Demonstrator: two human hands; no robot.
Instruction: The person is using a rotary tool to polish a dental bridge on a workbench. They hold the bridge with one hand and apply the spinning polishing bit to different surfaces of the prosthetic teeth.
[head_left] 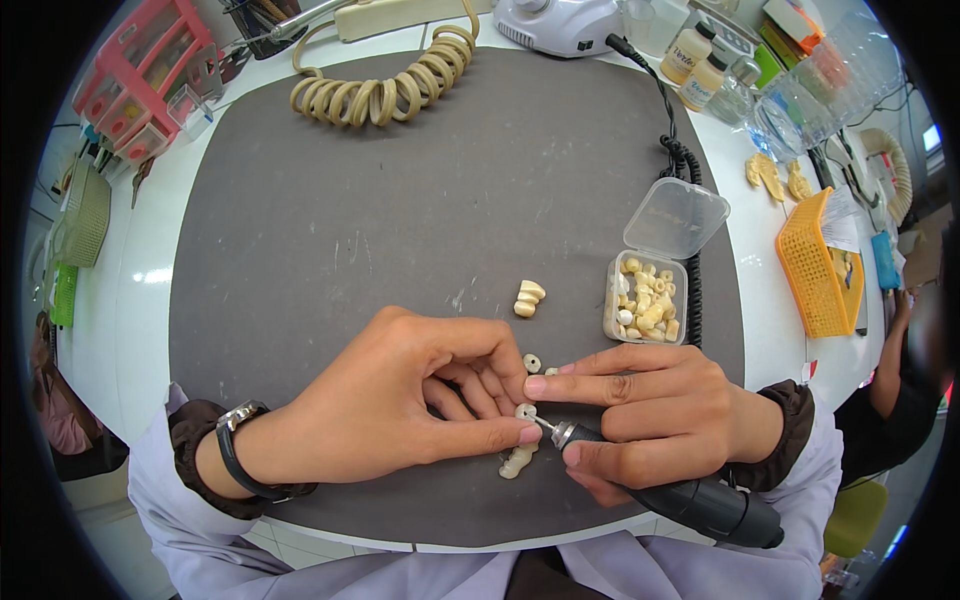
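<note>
Black handpiece (705,508) — one — clasped in right hand (665,415); one ivory piece (526,410), seemingly pinched in left hand (410,390)

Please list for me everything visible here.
tooth piece: 1, cream, lower centre
drill: 1, black, lower right
loose tooth pieces: several, cream, nearby
open box: 1, clear, right, with cream pieces
mat: 1, grey, centre
table: 1, white, under mat
coiled hose: 1, beige, top
machine: 1, white, top
black-capped bottles: 2, beige, upper right
plastic container: 1, clear, upper right
baskets: 2+, orange right, beige left
drawer rack: 1, pink, left
people: 2+, partly visible, side edges
watch: 1, black, left wrist
left hand: 1, bare, at tooth piece
right hand: 1, bare, around drill
</note>
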